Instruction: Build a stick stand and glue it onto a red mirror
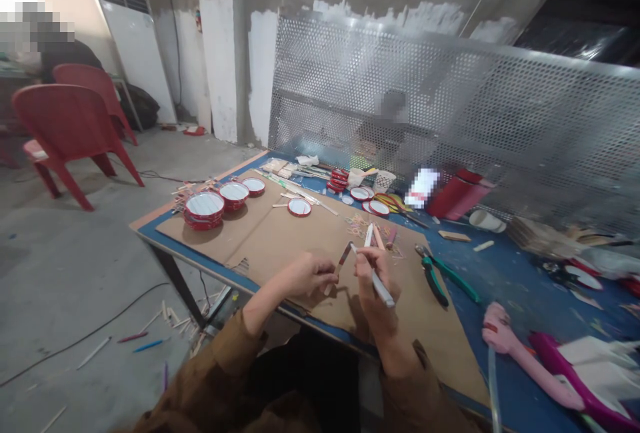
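Colouring seems underway near the worktop's (495, 266) front edge, left hand (311, 274) pinching a stick (344, 256), right hand (373, 274) gripping a marker (383, 291), steadiness needed next.

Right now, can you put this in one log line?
left hand: holding banded stick | right hand: holding marker near stick's top | surface: brown cardboard | right side: green-handled pliers
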`<state>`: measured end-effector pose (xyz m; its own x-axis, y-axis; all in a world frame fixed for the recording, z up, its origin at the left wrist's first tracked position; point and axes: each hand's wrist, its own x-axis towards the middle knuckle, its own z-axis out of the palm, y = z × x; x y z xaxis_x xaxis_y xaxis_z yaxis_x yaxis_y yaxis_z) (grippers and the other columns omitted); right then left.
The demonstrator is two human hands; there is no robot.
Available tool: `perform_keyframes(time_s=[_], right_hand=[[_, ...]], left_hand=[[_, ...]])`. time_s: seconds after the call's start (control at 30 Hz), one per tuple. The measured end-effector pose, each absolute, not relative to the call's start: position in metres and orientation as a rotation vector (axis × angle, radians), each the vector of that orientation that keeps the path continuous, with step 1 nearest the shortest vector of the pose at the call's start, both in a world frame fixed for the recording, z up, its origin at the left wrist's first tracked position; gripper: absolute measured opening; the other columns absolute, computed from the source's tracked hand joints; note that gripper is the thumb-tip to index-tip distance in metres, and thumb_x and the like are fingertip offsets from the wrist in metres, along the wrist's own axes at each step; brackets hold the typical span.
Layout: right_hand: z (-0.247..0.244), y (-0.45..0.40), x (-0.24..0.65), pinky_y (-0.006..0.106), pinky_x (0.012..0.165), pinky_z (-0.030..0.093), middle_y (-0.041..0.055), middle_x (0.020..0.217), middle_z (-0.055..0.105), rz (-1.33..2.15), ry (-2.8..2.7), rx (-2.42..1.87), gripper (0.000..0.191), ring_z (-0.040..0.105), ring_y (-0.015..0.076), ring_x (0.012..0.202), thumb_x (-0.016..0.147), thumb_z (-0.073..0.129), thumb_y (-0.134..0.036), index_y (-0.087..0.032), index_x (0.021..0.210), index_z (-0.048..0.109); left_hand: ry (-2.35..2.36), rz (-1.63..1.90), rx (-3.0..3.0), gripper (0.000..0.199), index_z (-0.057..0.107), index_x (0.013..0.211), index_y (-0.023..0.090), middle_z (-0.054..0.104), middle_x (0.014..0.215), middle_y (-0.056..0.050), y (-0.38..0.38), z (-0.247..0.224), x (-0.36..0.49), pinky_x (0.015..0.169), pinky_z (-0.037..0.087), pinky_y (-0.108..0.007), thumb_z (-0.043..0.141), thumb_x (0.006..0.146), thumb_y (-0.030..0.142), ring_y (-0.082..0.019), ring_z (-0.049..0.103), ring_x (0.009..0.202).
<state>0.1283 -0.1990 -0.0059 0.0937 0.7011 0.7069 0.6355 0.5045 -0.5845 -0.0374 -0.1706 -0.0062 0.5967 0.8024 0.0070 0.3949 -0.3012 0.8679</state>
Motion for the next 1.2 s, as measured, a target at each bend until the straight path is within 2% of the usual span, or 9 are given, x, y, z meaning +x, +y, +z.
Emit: perform_keyframes(time_s=[0.5, 0.97, 1.2], right_hand=[[-0.0067, -0.1995, 0.1287, 0.028, 0.064, 0.044, 0.0002, 0.073, 0.060, 0.055, -1.581, -1.174, 0.019, 0.056, 0.0151, 0.066, 0.092, 0.048, -0.036, -0.022, 0.087, 0.059], [-0.0082, -0.1984, 0.1306, 0.028, 0.065, 0.044, -0.0002, 0.074, 0.061, 0.034, -1.630, -1.169, 0.018, 0.057, 0.0149, 0.067, 0.092, 0.048, -0.035, -0.021, 0.088, 0.059], [-0.0098, -0.1979, 0.1312, 0.028, 0.066, 0.044, -0.0001, 0.074, 0.060, 0.048, -1.633, -1.148, 0.018, 0.057, 0.0150, 0.068, 0.093, 0.047, -0.034, -0.021, 0.087, 0.059]], left_hand=[[0.945, 0.565, 1.886, 0.025, 0.056, 0.066, 0.016, 0.055, 0.056, 0.005, -0.1696, -0.0106, -0.0370, 0.050, 0.032, -0.017, 0.052, 0.087, 0.030, -0.005, 0.043, 0.043], [0.941, 0.592, 2.011, 0.028, 0.059, 0.064, 0.015, 0.061, 0.061, 0.003, -0.1670, -0.0133, -0.0368, 0.057, 0.033, -0.017, 0.053, 0.088, 0.028, -0.006, 0.049, 0.055], [0.941, 0.568, 1.992, 0.026, 0.060, 0.068, 0.015, 0.061, 0.062, 0.003, -0.1667, -0.0131, -0.0368, 0.055, 0.034, -0.017, 0.052, 0.089, 0.029, -0.006, 0.048, 0.051]])
